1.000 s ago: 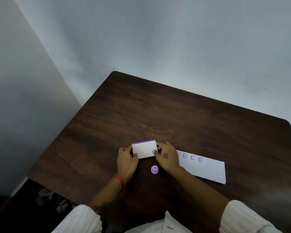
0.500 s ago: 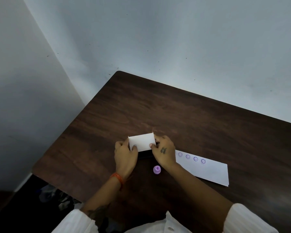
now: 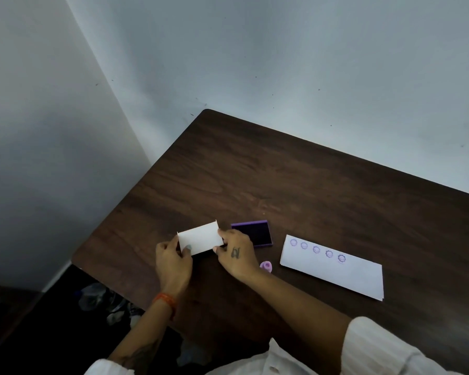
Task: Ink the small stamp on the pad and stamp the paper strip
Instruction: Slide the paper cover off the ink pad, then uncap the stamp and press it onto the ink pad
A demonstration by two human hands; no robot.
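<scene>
A white rectangular lid of the ink pad is held between my two hands, just above the table's front left part. My left hand pinches its left end and my right hand grips its right end. To the right of the lid lies the purple ink pad, uncovered, with its dark inked face showing. The small purple stamp stands on the table beside my right wrist, with no hand on it. The white paper strip lies further right and bears several round purple prints along its far edge.
The dark wooden table stands in a corner between two pale walls. Its left edge drops to a dark floor where some shoes or bags lie.
Both hands lifted the white lid off the ink pad and carried it to the left. The pad's dark face, covered before, now shows. The camera view shifted left.
</scene>
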